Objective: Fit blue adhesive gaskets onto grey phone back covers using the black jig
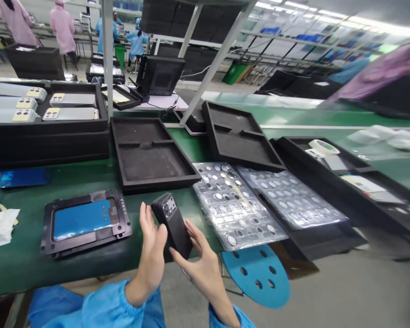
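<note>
My right hand [202, 262] grips a stack of black phone back covers [177, 230], its thumb and fingers at the lower end. The stack stands tilted, and a camera cutout panel [169, 207] shows near its top. On the stack's left side is my left hand [152, 248], flat, with fingers stretched out and the thumb close to the covers; whether the palm presses on them I cannot tell. Left of my hands lies a black fixture [125, 216] holding a blue film-covered phone panel [84, 220].
Two black trays [146, 161] [237, 136] lie behind my hands. Clear blister trays [237, 205] with round parts are at the right. Further left, a stacked black tray [48, 141] holds pale phone covers [71, 114]. A blue stool [259, 275] stands below the table edge.
</note>
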Available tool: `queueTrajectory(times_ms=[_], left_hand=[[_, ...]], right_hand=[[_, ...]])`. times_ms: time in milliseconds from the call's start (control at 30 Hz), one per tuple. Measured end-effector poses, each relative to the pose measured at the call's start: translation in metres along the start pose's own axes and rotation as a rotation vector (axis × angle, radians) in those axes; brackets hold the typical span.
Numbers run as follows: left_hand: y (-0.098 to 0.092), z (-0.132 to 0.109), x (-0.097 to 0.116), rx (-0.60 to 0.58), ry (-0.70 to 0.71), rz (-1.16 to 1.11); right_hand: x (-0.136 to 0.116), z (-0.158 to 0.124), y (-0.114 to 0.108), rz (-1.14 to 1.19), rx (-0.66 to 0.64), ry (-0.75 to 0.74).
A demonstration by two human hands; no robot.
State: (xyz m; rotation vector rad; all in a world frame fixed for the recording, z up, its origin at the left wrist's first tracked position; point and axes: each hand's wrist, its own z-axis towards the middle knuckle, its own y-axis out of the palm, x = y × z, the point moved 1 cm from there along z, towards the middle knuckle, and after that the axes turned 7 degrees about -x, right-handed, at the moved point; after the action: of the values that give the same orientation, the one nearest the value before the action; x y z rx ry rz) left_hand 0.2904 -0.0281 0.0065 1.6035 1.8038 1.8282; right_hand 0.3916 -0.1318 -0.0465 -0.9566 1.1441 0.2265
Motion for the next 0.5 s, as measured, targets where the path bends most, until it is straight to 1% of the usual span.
queueTrajectory(times_ms=[67, 100, 133, 233, 300, 400, 467, 500], left_hand=[[-0.020, -0.013, 0.004, 0.033, 0.138, 0.133], [-0.033, -0.022, 0.008, 0.060, 0.211, 0.201], [-0.047, -0.031, 0.012, 0.084, 0.254, 0.234], [-0.087, -0.058, 0.030, 0.165, 0.313, 0.256], [-0.106, -0.075, 0.046, 0.198, 0.360, 0.297], [-0.119, -0.101, 0.074, 0.198, 0.370, 0.472], [-0.121, -0.116, 0.097, 0.199, 0.393, 0.715], [-0.123, -0.124, 0.111, 0.219, 0.425, 0.850]], right_hand=[[0.011, 0.018, 0.005, -0.076, 0.037, -0.003], [0.016, 0.026, 0.010, -0.114, 0.049, -0.005], [0.022, 0.033, 0.015, -0.150, 0.060, -0.008], [0.033, 0.043, 0.031, -0.236, 0.082, -0.008], [0.036, 0.041, 0.040, -0.277, 0.091, -0.004], [0.037, 0.028, 0.045, -0.306, 0.089, 0.003], [0.041, 0.021, 0.044, -0.307, 0.068, 0.003], [0.045, 0.019, 0.044, -0.300, 0.054, -0.002]])
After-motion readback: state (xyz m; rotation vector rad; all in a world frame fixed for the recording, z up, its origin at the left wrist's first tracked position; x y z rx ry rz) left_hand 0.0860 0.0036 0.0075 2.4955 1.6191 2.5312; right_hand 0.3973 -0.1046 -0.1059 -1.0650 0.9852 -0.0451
